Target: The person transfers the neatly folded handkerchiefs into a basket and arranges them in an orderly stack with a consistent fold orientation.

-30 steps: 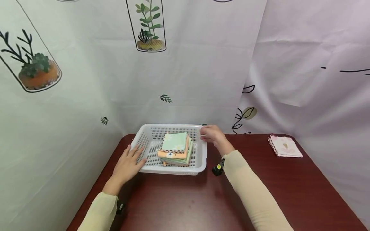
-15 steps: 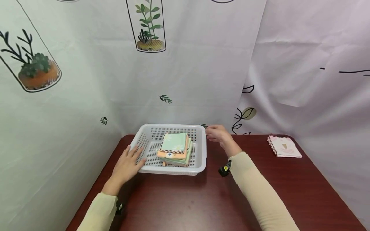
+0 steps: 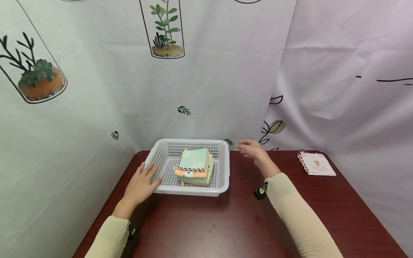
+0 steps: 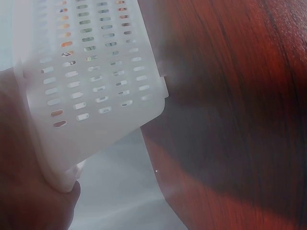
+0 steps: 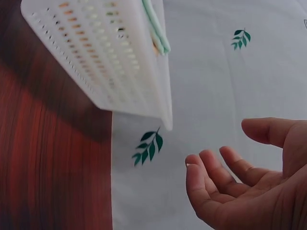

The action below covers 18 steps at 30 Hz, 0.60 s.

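A white plastic basket [image 3: 222, 172] with slotted walls stands at the back left of the table. Inside it lies a stack of folded cloths [image 3: 194, 160], light green on top with orange and green ones beneath. My left hand [image 3: 141, 184] rests on the basket's front left rim with the fingers spread; the left wrist view shows the hand [image 4: 19, 167] at the basket's corner. To the right of the basket, my right hand [image 3: 255, 150] is in the air, apart from it. In the right wrist view that hand [image 5: 240, 177] has loosely bent fingers and holds nothing.
A folded pink and white cloth [image 3: 317, 163] with a checked edge lies at the table's back right. Patterned fabric [image 3: 209, 89] hangs behind and beside the dark red wooden table [image 3: 206, 222].
My right hand has come off the basket's right rim and moved right, away from it. The left hand, the basket and the cloths have stayed in place.
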### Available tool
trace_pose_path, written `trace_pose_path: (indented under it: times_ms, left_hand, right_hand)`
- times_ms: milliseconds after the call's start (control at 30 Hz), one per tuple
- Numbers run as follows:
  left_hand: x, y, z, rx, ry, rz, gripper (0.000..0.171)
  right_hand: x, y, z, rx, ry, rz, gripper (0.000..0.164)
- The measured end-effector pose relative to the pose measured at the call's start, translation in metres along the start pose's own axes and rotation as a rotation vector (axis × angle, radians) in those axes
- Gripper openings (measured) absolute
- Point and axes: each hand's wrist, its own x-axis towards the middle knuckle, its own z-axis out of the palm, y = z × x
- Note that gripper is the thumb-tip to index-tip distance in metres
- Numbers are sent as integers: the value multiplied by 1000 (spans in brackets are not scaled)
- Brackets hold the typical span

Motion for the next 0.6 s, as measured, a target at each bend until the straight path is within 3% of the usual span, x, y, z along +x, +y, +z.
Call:
trace_pose_path:
  times_ms: [600]
  left_hand:
    - [0,2,1,2,25,10,63]
  right_hand:
    - [-11,27,-34,-31,57,-15,53]
